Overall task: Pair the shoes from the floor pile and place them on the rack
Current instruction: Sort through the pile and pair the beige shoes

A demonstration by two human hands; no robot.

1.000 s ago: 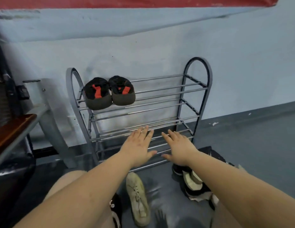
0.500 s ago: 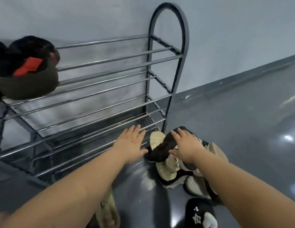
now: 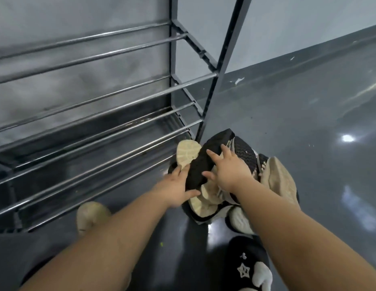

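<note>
A pile of shoes lies on the dark floor by the right foot of the metal rack. On top of the pile is a black knit shoe, with a cream-soled shoe under it and a beige shoe to the right. My left hand reaches in from the left, its straight fingers touching the black shoe's near edge and the cream sole. My right hand lies spread on top of the black shoe, fingers straight. Neither hand is closed around anything.
A single beige shoe lies on the floor in front of the rack's lowest bars. A black shoe with a star mark sits near the bottom edge. The glossy floor stretches out to the right, and a grey wall stands behind the rack.
The view has dropped and closed in on the pile. Both hands moved from in front of the rack down and right onto the black shoe. The shoes on the top shelf have left view.
</note>
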